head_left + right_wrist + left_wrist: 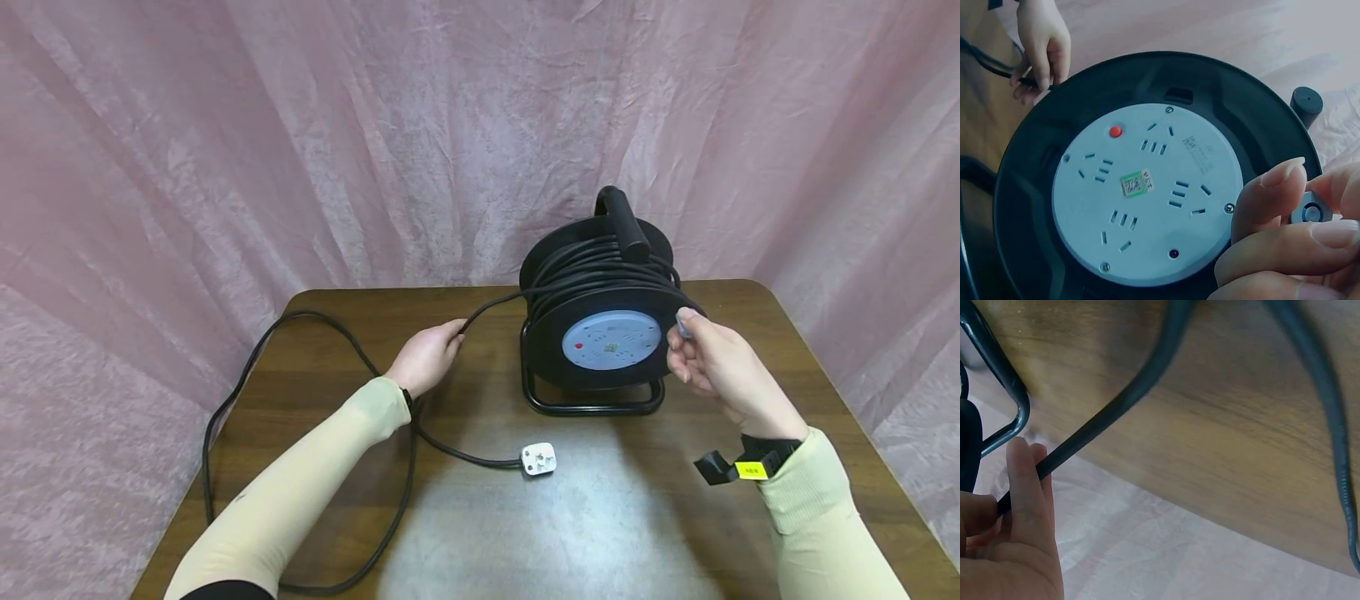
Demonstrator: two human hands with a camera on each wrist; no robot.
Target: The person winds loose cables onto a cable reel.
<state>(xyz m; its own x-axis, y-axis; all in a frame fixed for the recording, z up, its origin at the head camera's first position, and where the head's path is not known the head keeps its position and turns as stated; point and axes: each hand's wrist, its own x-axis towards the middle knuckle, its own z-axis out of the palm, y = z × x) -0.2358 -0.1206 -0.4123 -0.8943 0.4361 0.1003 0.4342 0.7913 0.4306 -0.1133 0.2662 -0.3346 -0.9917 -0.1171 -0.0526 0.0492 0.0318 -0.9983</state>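
A black cable reel [600, 367] stands on its tube frame at the back right of the table, black cable wound on its drum. Its front disc carries a pale blue socket panel [1147, 237] with a red button. My left hand [427, 358] pinches the black cable [491, 305] to the left of the reel, thumb against fingers. On the right side of the disc, my right hand [712, 358] grips a small grey crank knob [1311, 211] between thumb and fingers. The loose cable loops over the left of the table and ends in a white plug [538, 459].
The wooden table [600, 533] has rounded back corners. Behind it hangs a pink curtain [420, 150]. The reel's black carrying handle [624, 225] rises above the drum, and loose cable runs beneath my left forearm.
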